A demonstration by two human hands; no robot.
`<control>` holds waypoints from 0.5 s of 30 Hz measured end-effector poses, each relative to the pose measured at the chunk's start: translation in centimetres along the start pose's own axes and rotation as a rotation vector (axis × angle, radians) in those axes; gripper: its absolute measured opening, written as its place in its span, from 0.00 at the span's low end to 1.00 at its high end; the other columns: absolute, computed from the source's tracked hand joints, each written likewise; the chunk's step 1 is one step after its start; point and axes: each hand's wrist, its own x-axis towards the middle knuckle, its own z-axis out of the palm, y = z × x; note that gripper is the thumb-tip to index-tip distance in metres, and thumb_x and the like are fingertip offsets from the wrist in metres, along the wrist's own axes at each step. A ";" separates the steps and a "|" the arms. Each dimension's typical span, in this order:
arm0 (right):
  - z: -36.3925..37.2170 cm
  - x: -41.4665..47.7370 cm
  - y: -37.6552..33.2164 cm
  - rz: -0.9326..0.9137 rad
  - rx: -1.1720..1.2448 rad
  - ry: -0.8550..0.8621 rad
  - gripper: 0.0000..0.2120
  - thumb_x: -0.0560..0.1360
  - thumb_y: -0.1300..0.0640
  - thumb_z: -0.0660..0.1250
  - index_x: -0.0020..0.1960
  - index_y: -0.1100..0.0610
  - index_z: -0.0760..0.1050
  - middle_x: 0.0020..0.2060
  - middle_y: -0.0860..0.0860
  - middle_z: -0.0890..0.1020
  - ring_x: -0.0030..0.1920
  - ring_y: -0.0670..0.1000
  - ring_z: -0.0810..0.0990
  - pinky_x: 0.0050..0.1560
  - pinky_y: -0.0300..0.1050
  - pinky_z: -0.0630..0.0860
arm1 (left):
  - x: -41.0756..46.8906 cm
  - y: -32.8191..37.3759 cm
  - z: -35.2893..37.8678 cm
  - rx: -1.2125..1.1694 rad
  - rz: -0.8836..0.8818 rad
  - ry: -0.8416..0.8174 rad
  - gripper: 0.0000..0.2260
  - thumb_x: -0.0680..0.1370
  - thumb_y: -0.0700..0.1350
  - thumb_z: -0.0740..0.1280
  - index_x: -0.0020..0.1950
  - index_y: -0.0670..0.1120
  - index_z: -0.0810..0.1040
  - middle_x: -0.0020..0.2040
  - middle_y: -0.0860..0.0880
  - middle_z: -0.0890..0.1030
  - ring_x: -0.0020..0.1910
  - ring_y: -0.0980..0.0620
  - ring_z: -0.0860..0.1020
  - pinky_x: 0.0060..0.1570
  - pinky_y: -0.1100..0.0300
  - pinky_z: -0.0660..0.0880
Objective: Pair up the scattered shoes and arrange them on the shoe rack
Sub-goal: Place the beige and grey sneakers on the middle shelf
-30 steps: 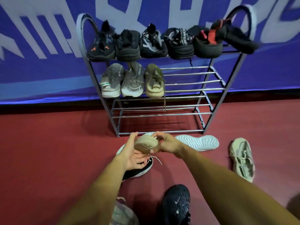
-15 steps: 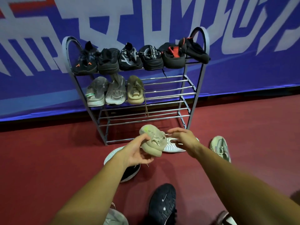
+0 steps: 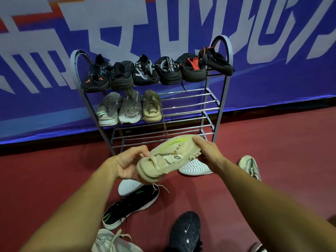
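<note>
Left hand [image 3: 127,164] and right hand [image 3: 207,151] each grip one end of the beige shoe [image 3: 169,159], held in the air on its side in front of the rack [image 3: 189,106]. It looks light, with a soft knit upper, a firmer sole and a dangling lace. Best gripped by the sole. Its likely mate [image 3: 151,108] sits on the middle shelf.

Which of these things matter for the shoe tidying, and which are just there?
In the job: beige shoe, held by left hand and right hand; similar beige shoe on the shoe rack; black sneaker and white-soled shoe on the floor.
Just there: blue banner.
</note>
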 end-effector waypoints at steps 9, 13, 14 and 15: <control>0.2 1.4 -0.2 0.044 0.481 0.183 0.07 0.74 0.53 0.69 0.47 0.57 0.80 0.35 0.51 0.78 0.29 0.48 0.72 0.21 0.35 0.66 | 1.9 1.6 -0.4 -0.479 0.427 0.377 0.28 0.71 0.64 0.69 0.59 0.43 0.81 0.54 0.41 0.84 0.44 0.44 0.82 0.33 0.59 0.78; 1.1 1.2 0.0 0.020 0.582 0.093 0.10 0.76 0.52 0.69 0.55 0.54 0.82 0.45 0.50 0.85 0.50 0.55 0.76 0.27 0.35 0.74 | 3.5 2.5 0.6 -0.452 0.521 0.390 0.20 0.73 0.57 0.73 0.61 0.50 0.77 0.59 0.42 0.83 0.54 0.43 0.82 0.42 0.54 0.79; 1.2 1.1 -0.1 0.017 0.606 0.076 0.10 0.76 0.53 0.68 0.55 0.54 0.82 0.46 0.50 0.86 0.51 0.56 0.76 0.29 0.36 0.75 | 3.9 2.8 1.3 -0.424 0.520 0.371 0.19 0.73 0.55 0.73 0.61 0.51 0.77 0.59 0.44 0.84 0.54 0.44 0.82 0.43 0.54 0.79; 1.4 1.0 -0.2 0.014 0.636 0.060 0.10 0.76 0.54 0.68 0.56 0.55 0.81 0.47 0.50 0.86 0.52 0.56 0.77 0.30 0.36 0.76 | 4.2 3.0 1.9 -0.387 0.513 0.359 0.19 0.73 0.54 0.74 0.62 0.51 0.77 0.59 0.45 0.84 0.54 0.45 0.82 0.43 0.55 0.79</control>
